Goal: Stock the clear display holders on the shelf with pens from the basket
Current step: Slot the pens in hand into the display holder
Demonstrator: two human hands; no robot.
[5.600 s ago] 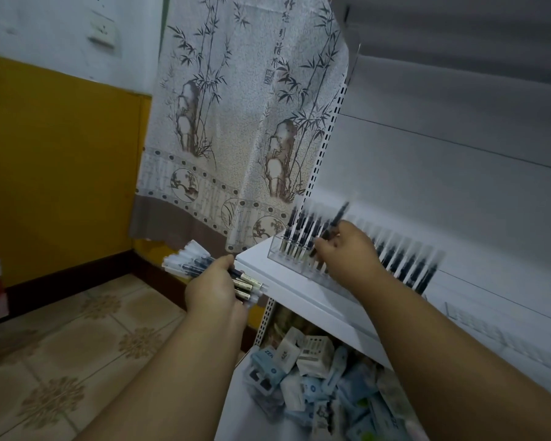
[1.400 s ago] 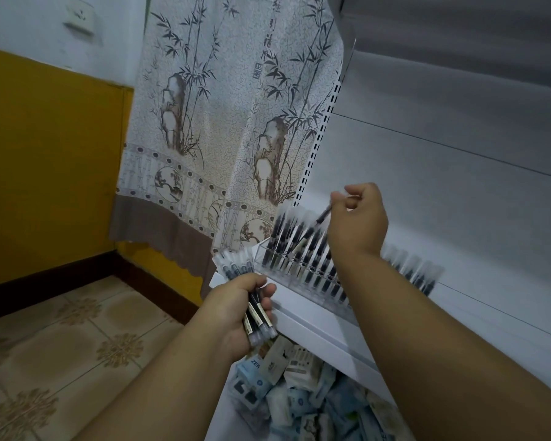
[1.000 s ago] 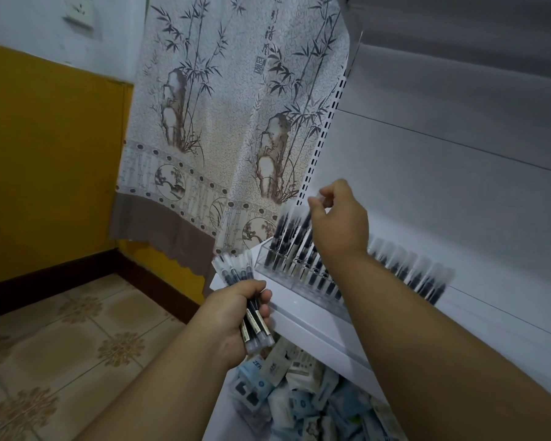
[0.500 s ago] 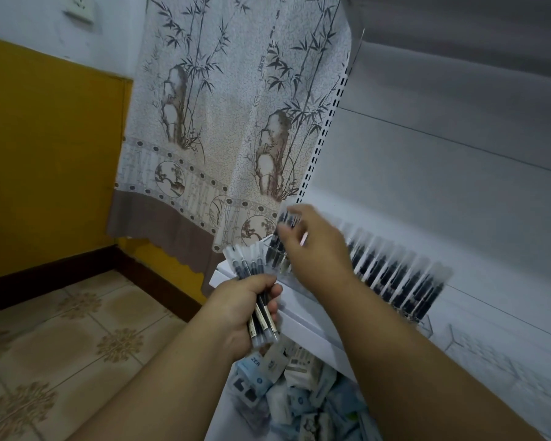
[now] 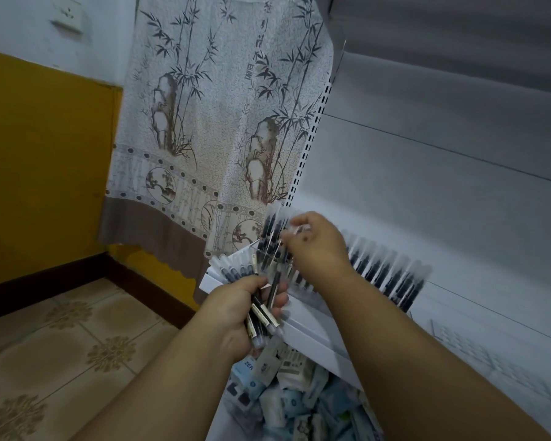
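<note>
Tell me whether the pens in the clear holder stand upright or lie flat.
Upright, leaning slightly: the black pens with clear caps stand side by side in the clear display holder, caps up.

A white shelf (image 5: 303, 326) is carrying a clear display holder (image 5: 299, 281) near its left end, and rows of capped black pens (image 5: 385, 272) are standing tilted in it. Below, a lower shelf (image 5: 218, 424) is holding a loose heap of small blue and white packets (image 5: 287, 405).
</note>
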